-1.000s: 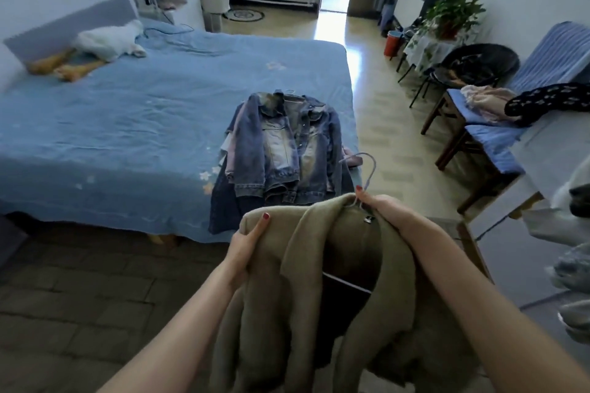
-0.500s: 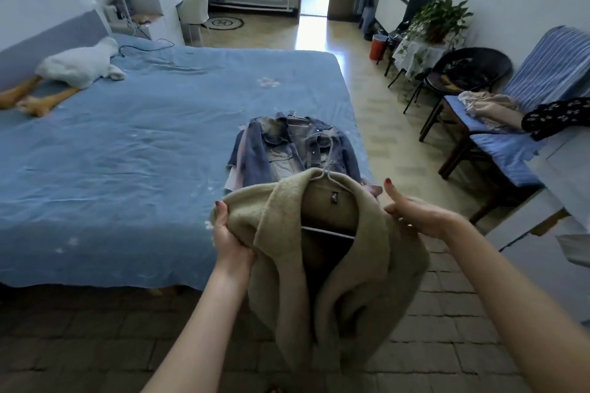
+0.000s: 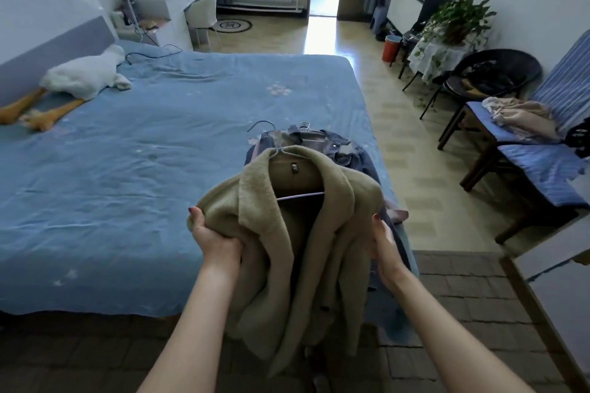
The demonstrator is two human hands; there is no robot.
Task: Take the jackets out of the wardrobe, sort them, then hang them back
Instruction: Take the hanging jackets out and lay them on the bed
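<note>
A beige fleece jacket (image 3: pixel 344 233) hangs on a thin wire hanger (image 3: pixel 300 196), held up over the bed's near right corner. My left hand (image 3: pixel 217 239) grips its left shoulder in a bunch of fabric. At the other shoulder my right hand (image 3: pixel 383 246) holds the jacket, thumb up and fingers hidden behind the cloth. Just beyond lies a pile of denim jackets (image 3: pixel 348 150) on hangers, on the blue bed (image 3: pixel 159 169); the beige jacket covers part of the pile.
A white plush goose (image 3: pixel 83 73) lies at the head of the bed. To the right stand a blue-cushioned wooden chair (image 3: pixel 542 166) with clothes on it, a black chair (image 3: pixel 491 73) and a potted plant (image 3: pixel 456 19). A white ledge (image 3: pixel 558 252) juts in at right.
The beige jacket has gone forward and up, over the denim pile. My right hand left the hanger's hook and took the right shoulder. My left hand now bunches the left shoulder.
</note>
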